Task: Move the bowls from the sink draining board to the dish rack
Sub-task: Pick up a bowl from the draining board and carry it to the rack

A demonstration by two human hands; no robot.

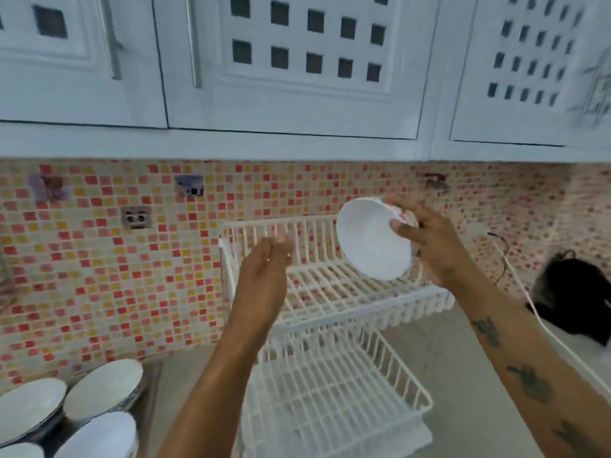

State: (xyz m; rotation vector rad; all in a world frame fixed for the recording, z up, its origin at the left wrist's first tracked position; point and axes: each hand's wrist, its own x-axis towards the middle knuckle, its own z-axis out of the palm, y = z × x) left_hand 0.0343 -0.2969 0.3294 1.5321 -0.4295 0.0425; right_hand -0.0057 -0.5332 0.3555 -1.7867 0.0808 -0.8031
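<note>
My right hand (426, 241) grips a white bowl (370, 239) by its rim, tilted on edge, above the right end of the upper tier of the white wire dish rack (330, 285). My left hand (264, 269) hovers over the rack's left side, fingers apart and holding nothing. Several more white bowls (102, 388) lean together on the draining board (150, 401) at the lower left. The rack's lower tier (330, 398) holds nothing that I can see.
A mosaic tiled wall with a socket (136, 219) runs behind the rack. White wall cupboards (297, 61) hang overhead. A black object (572, 302) and a white cable (542, 325) lie on the counter at the right.
</note>
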